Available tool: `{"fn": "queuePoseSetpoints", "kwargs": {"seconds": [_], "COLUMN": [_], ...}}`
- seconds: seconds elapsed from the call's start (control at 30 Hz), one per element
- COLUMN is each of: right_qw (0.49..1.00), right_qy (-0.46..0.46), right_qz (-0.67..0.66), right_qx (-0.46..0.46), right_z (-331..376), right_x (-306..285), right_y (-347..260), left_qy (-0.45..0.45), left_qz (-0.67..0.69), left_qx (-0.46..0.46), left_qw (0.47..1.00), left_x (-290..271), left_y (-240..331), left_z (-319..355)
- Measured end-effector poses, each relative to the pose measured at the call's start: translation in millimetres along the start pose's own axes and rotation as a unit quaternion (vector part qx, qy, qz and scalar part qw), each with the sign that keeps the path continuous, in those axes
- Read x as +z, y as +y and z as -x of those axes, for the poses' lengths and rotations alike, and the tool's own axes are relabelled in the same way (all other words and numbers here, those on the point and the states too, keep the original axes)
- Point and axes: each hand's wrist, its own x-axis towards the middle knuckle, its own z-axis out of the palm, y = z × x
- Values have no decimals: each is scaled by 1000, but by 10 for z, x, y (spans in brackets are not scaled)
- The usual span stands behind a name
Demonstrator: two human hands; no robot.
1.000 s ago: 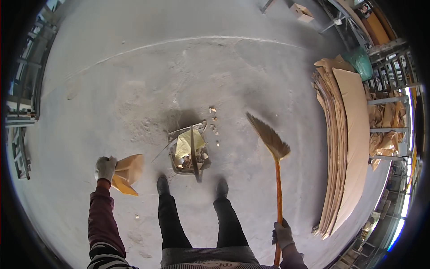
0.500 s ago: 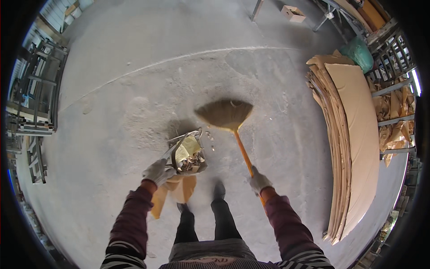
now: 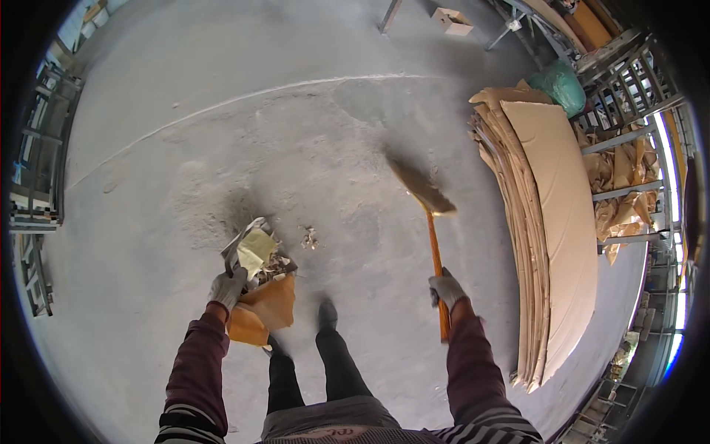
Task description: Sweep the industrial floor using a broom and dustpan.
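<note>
My left hand (image 3: 227,288), in a light work glove, is closed on a dustpan (image 3: 292,264) by its handle, low in front of my left leg. In it lie a crumpled yellowish paper (image 3: 256,249) and loose scraps. A piece of brown paper (image 3: 266,305) hangs at its near side. Also gloved, my right hand (image 3: 446,288) grips a broom (image 3: 435,251) by its orange handle. The broom's fan-shaped head (image 3: 421,186) is tilted nearly edge-on and smeared by motion; whether it touches the floor I cannot tell. A small heap of scraps (image 3: 309,237) lies right of the dustpan.
A tall stack of cardboard sheets (image 3: 547,237) stands on the right, beside a metal rack (image 3: 629,196) of brown paper. Behind it sits a green bag (image 3: 560,87). Metal frames (image 3: 44,148) line the left. An open carton (image 3: 452,21) lies far back on the concrete floor (image 3: 185,148).
The broom has swung away to the right of the dustpan, and its head has turned from broadside to nearly edge-on. Scraps beside the dustpan now lie farther from it. The whole view has shifted.
</note>
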Motion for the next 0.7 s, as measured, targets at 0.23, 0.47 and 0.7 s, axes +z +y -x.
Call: {"fn": "queuePoseSetpoints", "kwargs": {"seconds": [0.23,0.47,0.7], "right_qw": [985,948,955], "right_qy": [-135,-263,-221], "right_qz": [95,109,168], "right_qx": [59,145,107], "right_z": [289,2082,2775], "right_x": [1019,1705,820], "right_y": [905,601,41], "left_qy": [-10,4,-10], "left_qz": [121,156,174], "left_qx": [9,32,-14], "left_qw": [993,987,985], "left_x": [132,151,-56], "left_y": [-308,-223,-707], "left_z": [-106,-152,-63]}}
